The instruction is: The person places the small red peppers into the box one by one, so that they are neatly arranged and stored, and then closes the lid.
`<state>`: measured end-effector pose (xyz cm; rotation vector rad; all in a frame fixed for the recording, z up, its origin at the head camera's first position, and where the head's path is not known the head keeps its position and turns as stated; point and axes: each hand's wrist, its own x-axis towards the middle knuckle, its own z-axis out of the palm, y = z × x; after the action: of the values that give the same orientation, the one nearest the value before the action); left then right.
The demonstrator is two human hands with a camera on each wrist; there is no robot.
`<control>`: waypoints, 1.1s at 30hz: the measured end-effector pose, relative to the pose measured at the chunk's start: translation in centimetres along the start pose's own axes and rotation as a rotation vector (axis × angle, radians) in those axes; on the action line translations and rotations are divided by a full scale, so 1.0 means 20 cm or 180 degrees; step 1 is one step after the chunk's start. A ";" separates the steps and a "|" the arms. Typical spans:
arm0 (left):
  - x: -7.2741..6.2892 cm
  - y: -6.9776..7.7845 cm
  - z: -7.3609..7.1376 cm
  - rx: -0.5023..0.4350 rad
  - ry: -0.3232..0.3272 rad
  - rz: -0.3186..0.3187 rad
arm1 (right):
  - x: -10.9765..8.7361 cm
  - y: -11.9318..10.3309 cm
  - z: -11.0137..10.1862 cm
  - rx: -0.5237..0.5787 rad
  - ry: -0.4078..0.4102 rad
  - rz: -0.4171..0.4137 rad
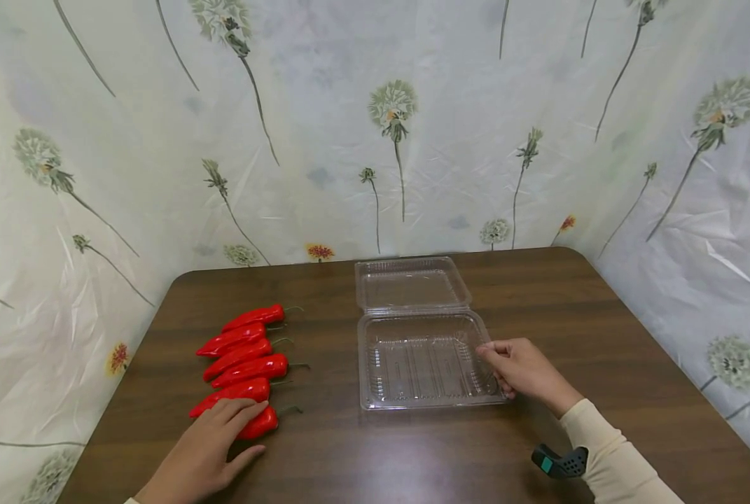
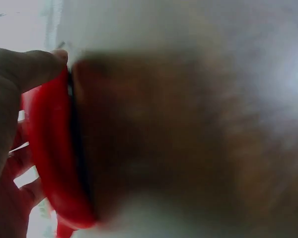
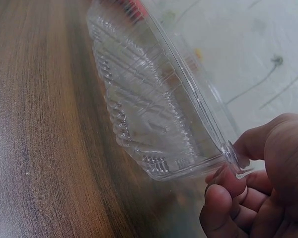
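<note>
Several glossy red chili peppers with thin green stems lie in a slanting row on the left of the table. The nearest red chili pepper [image 1: 262, 424] lies under the fingers of my left hand [image 1: 201, 448]. My thumb is spread on its near side. In the left wrist view, this pepper [image 2: 54, 148] shows with the thumb by its stem end and the other fingers beyond it. A clear plastic clamshell box [image 1: 425, 404] stands with its lid [image 1: 412, 283] folded back. My right hand [image 1: 526, 371] pinches the box's right rim between thumb and fingers, also seen close in the right wrist view.
The dark wood-patterned table [image 1: 324, 462] has rounded far corners. A pale curtain-like sheet [image 1: 324, 126] printed with dandelions hangs behind it and at both sides. A black band [image 1: 560, 462] with a green patch is beside the right sleeve [image 1: 608, 448].
</note>
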<state>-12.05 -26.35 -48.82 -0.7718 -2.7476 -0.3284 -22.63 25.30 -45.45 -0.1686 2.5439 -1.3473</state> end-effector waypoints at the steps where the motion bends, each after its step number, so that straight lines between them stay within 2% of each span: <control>1: 0.00 0.00 0.01 -0.0031 -0.0020 -0.0023 | 0.00 0.00 0.00 -0.0007 -0.0006 -0.0008; 5: -0.01 0.00 0.05 -0.0196 0.0021 -0.0145 | 0.00 0.00 0.00 -0.0037 -0.0012 -0.0041; 9: -0.02 -0.02 0.06 -0.0441 0.0201 -0.0238 | 0.00 0.00 0.00 -0.0072 -0.0009 -0.0084; 13: -0.03 -0.02 0.06 -0.0610 0.0317 -0.0227 | 0.00 0.00 0.00 -0.0053 -0.0015 -0.0072; 20: -0.01 -0.02 0.03 -0.0834 0.0368 -0.0167 | 0.00 0.00 0.00 -0.0070 -0.0006 -0.0045; 27: 0.07 0.02 -0.03 -0.0973 0.0401 -0.0137 | -0.01 0.00 0.00 -0.0152 0.0032 -0.0071; 33: 0.22 0.08 -0.08 -0.1146 0.0360 -0.0016 | -0.01 0.00 0.01 -0.0154 0.0034 -0.0074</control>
<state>-14.37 -23.36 -45.65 -0.8008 -2.6158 -0.8570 -22.31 25.26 -45.49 -0.2014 2.5924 -1.2991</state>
